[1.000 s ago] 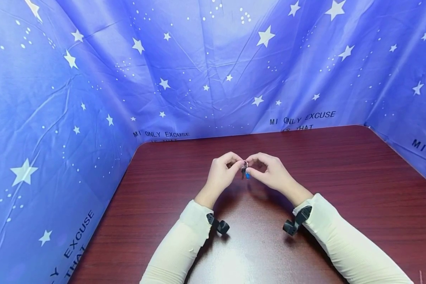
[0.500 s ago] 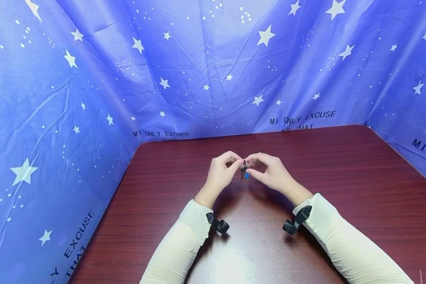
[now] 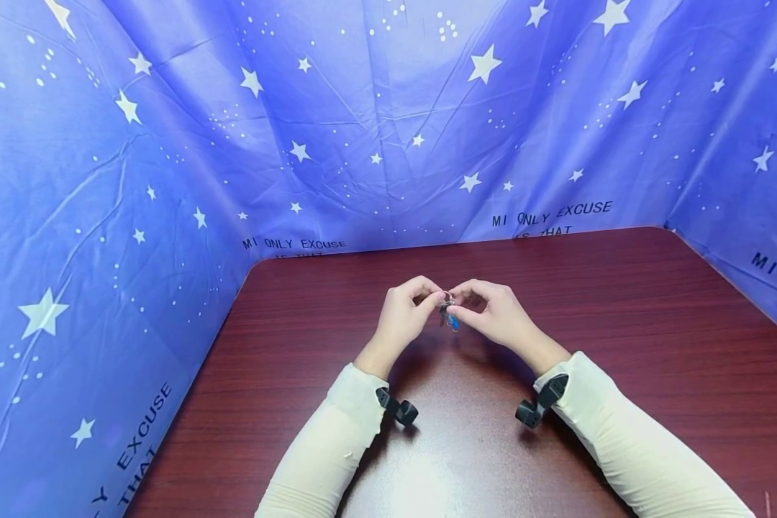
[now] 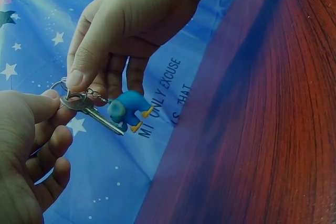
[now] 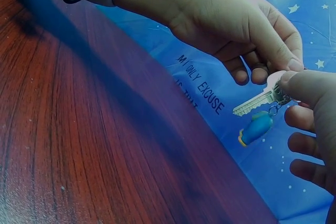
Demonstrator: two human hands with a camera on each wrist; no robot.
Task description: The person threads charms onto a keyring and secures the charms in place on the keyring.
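Note:
In the head view my left hand (image 3: 401, 313) and right hand (image 3: 495, 313) meet above the table, fingertips almost together. Between them is a small bunch: a silver key (image 4: 102, 118), a split key ring (image 4: 56, 84) and a blue figurine charm (image 4: 129, 105) with yellow feet on a short chain. My left thumb and fingers pinch the ring close to the key's head. The right thumb and forefinger pinch the ring's other side. The key and charm (image 5: 257, 128) hang below the fingertips. Fingertips partly hide the ring, so its exact grip is hard to tell.
A dark red wood-grain table (image 3: 298, 403) lies under the hands. Blue star-printed cloth (image 3: 375, 115) hangs behind it and along both sides. Black camera mounts (image 3: 401, 411) sit on both wrists, over pale sleeves (image 3: 330, 446).
The blue charm has swung slightly to the right and hangs a little lower beneath the right thumb. Both hands stay almost in place, still pinching the key ring.

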